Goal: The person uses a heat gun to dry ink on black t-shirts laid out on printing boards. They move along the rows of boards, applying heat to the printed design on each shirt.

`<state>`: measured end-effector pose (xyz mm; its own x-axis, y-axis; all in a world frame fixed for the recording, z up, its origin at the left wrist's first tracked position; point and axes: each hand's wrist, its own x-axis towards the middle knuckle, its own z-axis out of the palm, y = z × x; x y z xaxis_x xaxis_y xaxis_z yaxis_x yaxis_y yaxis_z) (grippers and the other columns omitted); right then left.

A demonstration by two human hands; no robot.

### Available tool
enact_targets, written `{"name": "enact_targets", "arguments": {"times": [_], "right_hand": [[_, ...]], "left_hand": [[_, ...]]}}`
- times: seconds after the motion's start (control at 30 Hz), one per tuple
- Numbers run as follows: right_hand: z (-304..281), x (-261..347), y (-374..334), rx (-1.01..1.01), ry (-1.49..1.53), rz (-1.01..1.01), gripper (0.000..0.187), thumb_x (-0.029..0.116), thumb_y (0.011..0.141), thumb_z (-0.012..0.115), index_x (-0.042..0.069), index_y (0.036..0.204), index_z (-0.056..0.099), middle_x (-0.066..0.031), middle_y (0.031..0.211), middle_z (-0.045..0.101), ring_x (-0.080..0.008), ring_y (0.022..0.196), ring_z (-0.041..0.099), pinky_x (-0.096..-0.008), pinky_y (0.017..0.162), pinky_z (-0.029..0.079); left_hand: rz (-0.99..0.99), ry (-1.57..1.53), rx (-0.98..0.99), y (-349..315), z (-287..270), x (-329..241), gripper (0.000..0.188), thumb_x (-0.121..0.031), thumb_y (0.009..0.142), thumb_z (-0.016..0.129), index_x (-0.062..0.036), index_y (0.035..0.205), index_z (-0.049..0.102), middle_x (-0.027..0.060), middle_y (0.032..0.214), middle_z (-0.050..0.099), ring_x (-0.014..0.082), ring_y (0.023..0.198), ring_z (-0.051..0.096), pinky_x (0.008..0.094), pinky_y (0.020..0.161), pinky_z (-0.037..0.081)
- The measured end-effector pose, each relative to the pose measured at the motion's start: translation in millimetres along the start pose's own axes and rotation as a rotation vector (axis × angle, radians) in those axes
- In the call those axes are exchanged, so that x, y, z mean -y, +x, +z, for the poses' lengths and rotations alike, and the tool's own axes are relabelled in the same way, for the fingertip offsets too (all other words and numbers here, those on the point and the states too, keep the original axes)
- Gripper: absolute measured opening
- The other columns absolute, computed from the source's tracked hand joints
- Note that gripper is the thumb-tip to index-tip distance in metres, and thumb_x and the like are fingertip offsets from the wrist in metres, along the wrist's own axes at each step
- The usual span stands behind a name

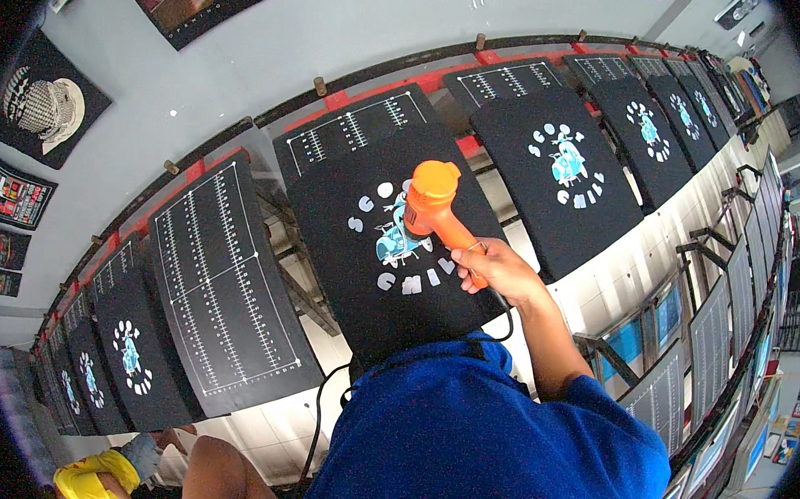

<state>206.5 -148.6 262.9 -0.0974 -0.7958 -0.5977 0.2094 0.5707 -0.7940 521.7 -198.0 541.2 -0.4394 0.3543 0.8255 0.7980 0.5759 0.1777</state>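
My right hand (502, 271) is closed round the handle of an orange hair dryer (434, 194). The dryer is held over a black T-shirt (461, 175) spread on a printing board, and it covers part of the shirt's print (389, 246), a light blue scooter ringed by white letters. A black cord (318, 420) runs beside my blue sleeve and body. My left hand is out of view.
Boards with printed black T-shirts (562, 182) line the rack on the right, with others (130, 351) on the left. A bare board (226, 284) with white ruler marks lies beside mine. Framed screens (645, 332) stand at right. Another person in yellow (96, 479) is at lower left.
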Motion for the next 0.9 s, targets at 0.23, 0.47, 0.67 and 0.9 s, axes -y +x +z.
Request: {"name": "enact_targets", "arguments": {"times": [0.23, 0.47, 0.67, 0.9], "right_hand": [[10, -5, -13, -0.028, 0.005, 0.049, 0.031, 0.034, 0.088, 0.063, 0.004, 0.092, 0.057, -0.0018, 0.074, 0.058, -0.0119, 0.062, 0.062, -0.0226, 0.054, 0.049], [35, -11, -19, -0.057, 0.014, 0.029, 0.034, 0.034, 0.087, 0.066, 0.003, 0.092, 0.056, -0.0028, 0.074, 0.057, -0.0128, 0.062, 0.062, -0.0227, 0.054, 0.051], [44, -9, -12, -0.106, -0.017, 0.012, 0.030, 0.031, 0.088, 0.064, 0.003, 0.095, 0.057, -0.0019, 0.073, 0.058, -0.0116, 0.060, 0.061, -0.0226, 0.054, 0.051], [45, -1, -11, -0.167, -0.001, 0.040, 0.029, 0.030, 0.089, 0.063, 0.002, 0.092, 0.055, -0.0006, 0.071, 0.056, -0.0103, 0.058, 0.058, -0.0229, 0.053, 0.049]], "left_hand": [[-0.019, -0.074, 0.054, 8, -5, -2, 0.022, -0.022, 0.095, 0.046, -0.0096, 0.079, 0.055, 0.0015, 0.067, 0.055, 0.0191, 0.061, 0.057, 0.0391, 0.068, 0.051], [-0.059, -0.100, 0.075, 1, -18, -39, 0.023, -0.021, 0.095, 0.046, -0.0095, 0.078, 0.055, 0.0012, 0.066, 0.054, 0.0189, 0.061, 0.056, 0.0392, 0.067, 0.051], [-0.089, -0.130, 0.082, -13, -28, -71, 0.023, -0.021, 0.095, 0.046, -0.0095, 0.077, 0.055, 0.0010, 0.066, 0.054, 0.0186, 0.060, 0.056, 0.0394, 0.067, 0.051], [-0.207, -0.316, -0.262, -53, 7, -114, 0.026, -0.023, 0.095, 0.048, -0.0049, 0.081, 0.061, 0.0042, 0.070, 0.059, 0.0190, 0.062, 0.059, 0.0439, 0.072, 0.051]]}}
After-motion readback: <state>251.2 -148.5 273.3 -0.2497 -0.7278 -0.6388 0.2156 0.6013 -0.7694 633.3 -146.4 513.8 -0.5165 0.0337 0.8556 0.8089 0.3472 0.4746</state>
